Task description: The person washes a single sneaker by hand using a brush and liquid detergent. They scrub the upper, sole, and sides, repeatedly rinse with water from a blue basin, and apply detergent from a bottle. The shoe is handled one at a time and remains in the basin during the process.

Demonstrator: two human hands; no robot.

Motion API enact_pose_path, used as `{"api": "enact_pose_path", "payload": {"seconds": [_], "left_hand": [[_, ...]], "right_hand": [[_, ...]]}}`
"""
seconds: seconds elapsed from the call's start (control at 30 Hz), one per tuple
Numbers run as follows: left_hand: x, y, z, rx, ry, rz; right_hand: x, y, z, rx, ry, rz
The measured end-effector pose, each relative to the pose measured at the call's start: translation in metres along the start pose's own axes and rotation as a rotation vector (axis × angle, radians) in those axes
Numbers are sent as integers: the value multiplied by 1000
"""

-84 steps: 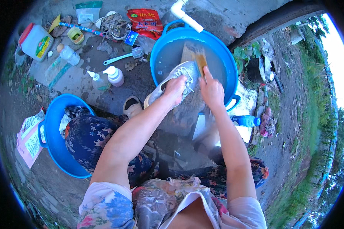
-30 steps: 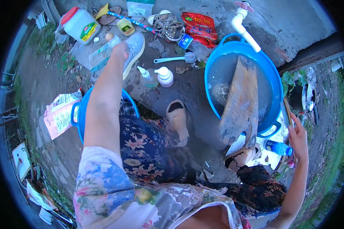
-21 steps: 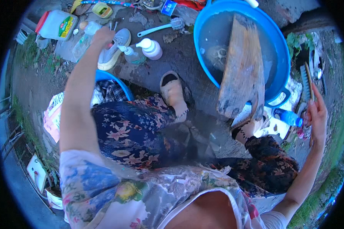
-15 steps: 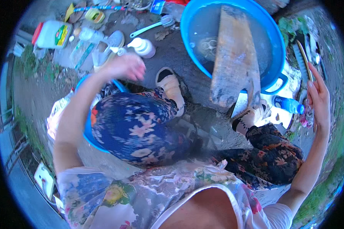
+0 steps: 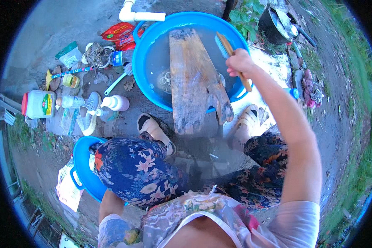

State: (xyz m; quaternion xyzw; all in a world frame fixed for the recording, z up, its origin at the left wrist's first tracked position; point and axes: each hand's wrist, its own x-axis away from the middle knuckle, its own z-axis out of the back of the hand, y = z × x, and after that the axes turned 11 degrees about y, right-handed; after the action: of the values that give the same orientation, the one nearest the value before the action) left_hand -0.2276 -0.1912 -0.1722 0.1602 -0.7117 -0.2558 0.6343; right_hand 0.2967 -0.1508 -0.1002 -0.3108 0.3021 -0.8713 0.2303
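Note:
My right hand [image 5: 239, 64] is closed around the wooden handle of a scrub brush [image 5: 224, 45]. The brush has pale bluish bristles and is held over the right side of a large blue tub [image 5: 142, 89]. A worn wooden board [image 5: 190, 70] leans in the tub, its upper part in murky water and its notched end over the near rim. The bristles are apart from the board. My left arm [image 5: 111, 203] reaches down beside my knee, by a small blue basin [image 5: 87, 182]; the hand itself is hidden behind my leg.
At left stand a pump bottle [image 5: 116, 103], a grey shoe [image 5: 93, 102], a red-lidded jar [image 5: 39, 104] and a long-handled brush [image 5: 119, 82]. A white pipe [image 5: 140, 16] juts over the tub. A black bucket [image 5: 275, 27] and a crumpled cloth [image 5: 312, 91] lie at right.
My right hand has brought the brush from the far right to above the tub. My left hand has dropped from above the left knee out of sight. The view has shifted.

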Motion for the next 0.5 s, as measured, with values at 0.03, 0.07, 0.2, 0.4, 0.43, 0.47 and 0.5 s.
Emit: {"api": "enact_pose_path", "payload": {"seconds": [0.03,0.07,0.2,0.4,0.43,0.47,0.5], "left_hand": [[0,-2,-2,23,1,-4],[-4,-4,-2,48,1,3],[-3,-15,-7,137,10,-11],[-6,-36,-10,271,-8,-21],[-11,-35,-17,289,-33,-22],[-9,-39,-19,307,-42,-29],[-13,-41,-24,324,-70,-41]], "right_hand": [[-9,4,-12,84,8,-23],[-17,10,-23,173,17,-54],[-21,32,-42,297,-32,-68],[-48,69,-52,227,-214,164],[-54,77,-48,248,-199,124],[-40,60,-46,192,-349,-21],[-23,42,-42,141,-371,-96]]}}
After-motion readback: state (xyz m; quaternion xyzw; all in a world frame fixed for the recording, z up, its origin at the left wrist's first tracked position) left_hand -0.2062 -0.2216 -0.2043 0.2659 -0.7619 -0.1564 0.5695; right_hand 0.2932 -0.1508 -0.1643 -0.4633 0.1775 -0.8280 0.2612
